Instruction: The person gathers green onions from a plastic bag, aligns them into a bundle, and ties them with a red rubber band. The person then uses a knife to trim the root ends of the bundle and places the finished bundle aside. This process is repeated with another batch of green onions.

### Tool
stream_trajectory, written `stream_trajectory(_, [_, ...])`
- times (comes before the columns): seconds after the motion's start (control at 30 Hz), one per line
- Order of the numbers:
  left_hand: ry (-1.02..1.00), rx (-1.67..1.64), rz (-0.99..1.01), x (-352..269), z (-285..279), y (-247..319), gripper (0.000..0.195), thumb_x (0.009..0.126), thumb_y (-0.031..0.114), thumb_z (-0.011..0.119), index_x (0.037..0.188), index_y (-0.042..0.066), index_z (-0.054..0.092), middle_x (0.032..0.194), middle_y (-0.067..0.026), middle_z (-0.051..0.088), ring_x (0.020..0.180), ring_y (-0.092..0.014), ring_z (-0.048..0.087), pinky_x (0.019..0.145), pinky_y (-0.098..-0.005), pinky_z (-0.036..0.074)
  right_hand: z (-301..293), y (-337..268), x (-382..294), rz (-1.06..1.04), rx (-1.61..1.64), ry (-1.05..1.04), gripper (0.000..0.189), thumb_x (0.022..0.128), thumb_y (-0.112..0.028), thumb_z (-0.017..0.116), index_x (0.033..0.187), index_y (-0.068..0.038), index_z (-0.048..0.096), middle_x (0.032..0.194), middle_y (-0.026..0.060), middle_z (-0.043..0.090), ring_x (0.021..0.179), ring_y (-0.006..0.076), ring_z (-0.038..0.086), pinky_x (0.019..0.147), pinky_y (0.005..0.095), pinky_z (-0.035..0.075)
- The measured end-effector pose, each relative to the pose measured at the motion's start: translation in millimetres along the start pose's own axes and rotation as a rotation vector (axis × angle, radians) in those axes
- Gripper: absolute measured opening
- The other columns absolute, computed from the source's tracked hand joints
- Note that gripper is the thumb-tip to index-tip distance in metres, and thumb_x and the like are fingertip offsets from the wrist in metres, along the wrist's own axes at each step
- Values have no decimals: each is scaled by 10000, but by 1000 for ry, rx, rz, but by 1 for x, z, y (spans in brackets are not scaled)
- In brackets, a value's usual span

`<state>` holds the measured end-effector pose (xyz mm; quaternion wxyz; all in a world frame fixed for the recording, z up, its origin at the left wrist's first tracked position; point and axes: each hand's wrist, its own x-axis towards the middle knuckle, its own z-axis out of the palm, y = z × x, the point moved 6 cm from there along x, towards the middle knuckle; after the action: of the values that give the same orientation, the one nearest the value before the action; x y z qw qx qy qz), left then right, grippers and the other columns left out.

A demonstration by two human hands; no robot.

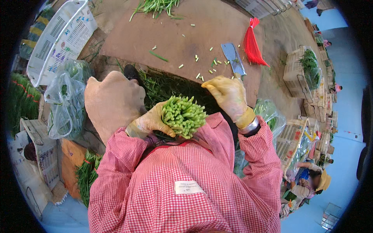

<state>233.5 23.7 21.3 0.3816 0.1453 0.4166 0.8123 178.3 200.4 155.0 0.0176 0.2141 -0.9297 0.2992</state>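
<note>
A bundle of green stalks (184,116) is in my left hand (154,119), which wears a yellowed glove and grips it from the left, cut ends facing up. My right hand (228,96), also gloved, is raised at the board's near edge with its fingers curled; whether something thin is between them cannot be told. Just beyond it a cleaver (233,58) lies on the brown board (140,38), its handle partly hidden by that hand. Short cut stalk pieces (197,58) are scattered around the blade. A bunch of red ties (254,43) lies right of the cleaver.
Loose green stalks (158,5) lie at the board's far edge. A white plastic crate (67,38) and a clear plastic bag of greens (65,99) are at the left. More crates (294,72) line the right, where a person (309,180) in a yellow hat is at work.
</note>
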Motion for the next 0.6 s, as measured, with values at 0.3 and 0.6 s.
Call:
stream_trajectory(0.3, [37,-59,-26,4,6,4,933,577,98,1010,1400,44,572,1278,-43,697,1151,-159,650,1020,-352,529,-13,-26,-13,-226,160,8,257,763,-101,793,1018,-118,762,1062,62,746,967,296,712,828,424,553])
stream_trajectory(0.6, [35,-23,19,6,0,0,943,605,43,985,1426,52,521,1290,-27,679,1139,-136,639,1024,-351,526,5,-46,-15,-428,-244,-165,97,791,-189,700,808,-94,715,950,42,728,905,272,689,767,428,527])
